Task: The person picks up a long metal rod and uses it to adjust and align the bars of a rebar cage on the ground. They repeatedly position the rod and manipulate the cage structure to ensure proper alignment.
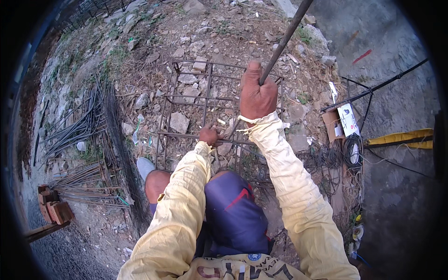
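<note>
My right hand (258, 93) is raised in a fist around a long dark metal rod (288, 36). The rod slants from the top of the head view, passes through the fist and runs down toward my left hand. In front of my knees lies a rusty rebar cage (207, 84), made of crossing thin bars. My left hand (210, 135) is closed at the cage's near side, its fingers around a bar. Just where the rod's lower end meets the cage is hard to make out.
To the left lie bundles of cut rebar (77, 133) and dark wire mesh (122, 158). Bricks (58, 210) sit at lower left. On the right are an open carton (332, 125), coiled wire (352, 151), a black metal frame (368, 93) and a yellow cloth-wrapped bar (401, 138). Stones litter the ground.
</note>
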The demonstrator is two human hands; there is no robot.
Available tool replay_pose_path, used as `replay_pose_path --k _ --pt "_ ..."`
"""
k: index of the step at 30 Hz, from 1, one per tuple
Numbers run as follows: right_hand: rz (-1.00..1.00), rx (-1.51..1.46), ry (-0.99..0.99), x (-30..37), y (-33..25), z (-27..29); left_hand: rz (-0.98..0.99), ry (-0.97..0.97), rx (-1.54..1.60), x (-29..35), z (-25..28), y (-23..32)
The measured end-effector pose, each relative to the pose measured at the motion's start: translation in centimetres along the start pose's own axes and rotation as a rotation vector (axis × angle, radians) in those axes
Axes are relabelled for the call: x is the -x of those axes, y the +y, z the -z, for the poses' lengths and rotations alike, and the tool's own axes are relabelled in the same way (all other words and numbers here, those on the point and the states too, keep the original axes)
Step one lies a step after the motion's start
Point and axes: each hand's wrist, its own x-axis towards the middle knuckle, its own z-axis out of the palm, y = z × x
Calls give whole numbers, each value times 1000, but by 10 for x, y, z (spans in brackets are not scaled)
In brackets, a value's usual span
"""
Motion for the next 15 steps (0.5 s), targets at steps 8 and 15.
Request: replay_pose_path --k 8,15 --pt "-30 -83 175 2 31 16 -22 45 -7 9 -13 6" --pt "-45 -47 215 14 21 23 -491 276 -708 -30 9 -22"
